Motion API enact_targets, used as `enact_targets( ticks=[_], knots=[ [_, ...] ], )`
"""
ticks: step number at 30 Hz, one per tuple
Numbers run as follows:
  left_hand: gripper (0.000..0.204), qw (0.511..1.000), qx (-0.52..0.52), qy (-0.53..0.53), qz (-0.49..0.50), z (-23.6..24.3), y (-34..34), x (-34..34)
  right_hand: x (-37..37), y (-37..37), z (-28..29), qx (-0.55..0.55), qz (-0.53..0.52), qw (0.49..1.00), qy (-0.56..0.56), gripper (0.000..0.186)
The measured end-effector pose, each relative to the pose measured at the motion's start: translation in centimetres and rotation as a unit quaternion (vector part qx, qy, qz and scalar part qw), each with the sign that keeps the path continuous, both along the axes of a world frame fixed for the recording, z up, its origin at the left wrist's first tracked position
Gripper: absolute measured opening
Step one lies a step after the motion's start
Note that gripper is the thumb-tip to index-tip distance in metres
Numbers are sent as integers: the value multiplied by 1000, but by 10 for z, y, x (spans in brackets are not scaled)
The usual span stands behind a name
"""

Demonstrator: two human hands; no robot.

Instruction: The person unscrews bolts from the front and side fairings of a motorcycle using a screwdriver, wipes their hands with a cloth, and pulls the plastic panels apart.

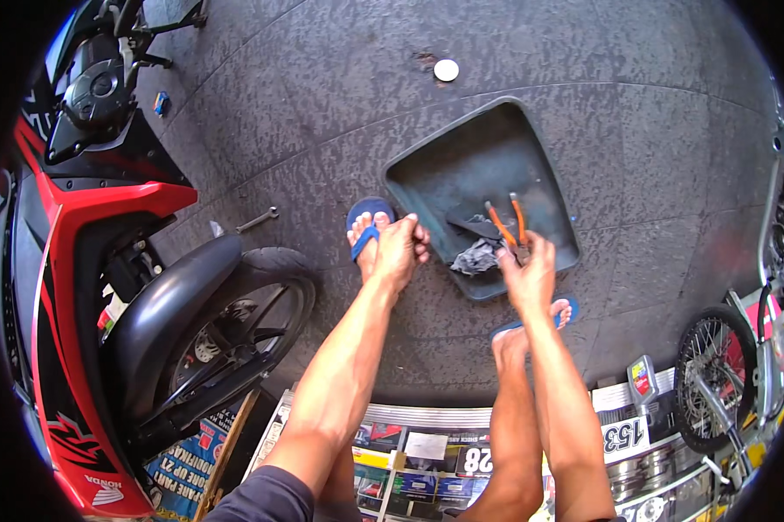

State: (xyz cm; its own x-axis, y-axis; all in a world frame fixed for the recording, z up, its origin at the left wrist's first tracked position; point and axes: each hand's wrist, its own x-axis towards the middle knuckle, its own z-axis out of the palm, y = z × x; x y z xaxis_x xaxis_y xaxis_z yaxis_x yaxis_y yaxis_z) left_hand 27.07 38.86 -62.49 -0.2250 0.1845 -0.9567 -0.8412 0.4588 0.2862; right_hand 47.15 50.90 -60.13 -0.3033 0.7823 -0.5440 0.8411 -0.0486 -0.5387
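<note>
My left hand point(399, 245) is at the left edge of a dark plastic tray point(488, 139), fingers curled; I cannot make out anything in them. My right hand point(527, 270) reaches into the tray, thumb and fingers closed round the lower end of orange-handled pliers point(517, 216), whose handles point away from me. A crumpled grey cloth point(474, 258) and a flat dark piece point(466, 228) lie beside the pliers, close to the right hand. My feet in blue flip-flops stand just outside the tray.
A red-and-black motorbike point(127, 196) stands at the left, a wrench point(257, 217) beside its wheel. A white disc point(446, 70) lies beyond the tray. At the right are motorbike parts and a spoked wheel point(714, 374). A grey bottle point(643, 383) stands by poster-covered boards behind me.
</note>
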Motion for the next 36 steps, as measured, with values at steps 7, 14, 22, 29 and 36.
enact_targets(
  ticks=[7,14,22,29,36],
  knots=[
    [33,918,-61,227,-318,-12,-12,20,8,-36,-19,58,183,978,-88,65],
    [47,643,-279,504,-504,-40,-56,9,9,-76,-1,13,197,980,-30,41],
    [37,829,-347,423,-122,-35,-22,-56,110,-47,-55,85,-334,937,-47,60],
    [54,621,-668,388,134,-119,-101,-193,97,-35,-55,-230,-370,898,-66,48],
    [25,658,-695,21,-287,-161,-181,-272,99,-40,-70,-292,-432,853,-4,49]
  ],
)
